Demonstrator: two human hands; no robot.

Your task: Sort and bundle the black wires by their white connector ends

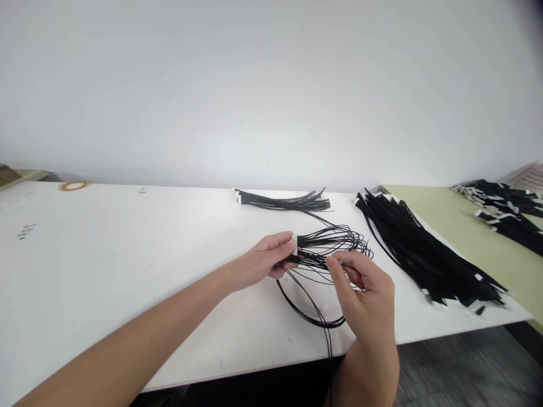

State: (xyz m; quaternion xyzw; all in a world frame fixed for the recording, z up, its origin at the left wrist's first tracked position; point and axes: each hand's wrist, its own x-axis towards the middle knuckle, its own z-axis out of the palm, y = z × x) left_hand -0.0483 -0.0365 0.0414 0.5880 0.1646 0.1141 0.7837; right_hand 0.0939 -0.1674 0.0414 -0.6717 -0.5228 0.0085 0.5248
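My left hand (278,255) is closed on a white connector (294,244), thumb on its face. From this connector a bundle of thin black wires (328,238) fans out to the right and loops back. My right hand (360,274) pinches at the lower wires of the bundle, thumb and forefinger together; which strand lies between the fingertips is hard to make out. Below the hands a thicker black loop (311,321) curves over the table, and a few loose wires hang past the front edge.
On the white table (106,271), a small bundle of black wires (280,200) lies at the back. A large pile of black cables (424,249) with white ends is at the right. More cables (509,209) rest on a yellowish table. An orange ring (74,186) lies back left.
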